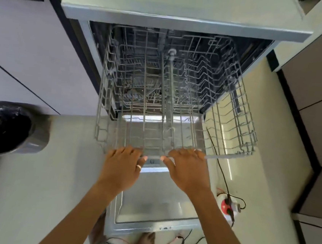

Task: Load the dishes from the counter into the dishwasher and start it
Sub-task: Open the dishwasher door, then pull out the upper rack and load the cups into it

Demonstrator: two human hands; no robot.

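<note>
Pale floor [49, 189] surrounds the open dishwasher [157, 205], its pulled-out rack [160, 94] empty, left hand [123, 165] and right hand [187, 168] curled over its front rail: loading and starting all remain.

Quick headcount, nothing fancy:

- One dishwasher [186, 23], with one door [157, 207].
- Two wire racks: the upper rack [242, 118], plus a lower rack [138, 99] I can make out through its wires.
- Two hands, left hand [121, 167] and right hand [187, 168].
- One ring [138, 166], on the left hand.
- Two bare feet: one foot [144, 243] is clear, the other foot [98, 232] is pretty blurry.
- One bin [35, 138], with one black bag [4, 125] in it.
- One red and white plug thing [227, 205] on the floor.
- Cables [222, 168]: several, black and red ones, too tangled to count properly.
</note>
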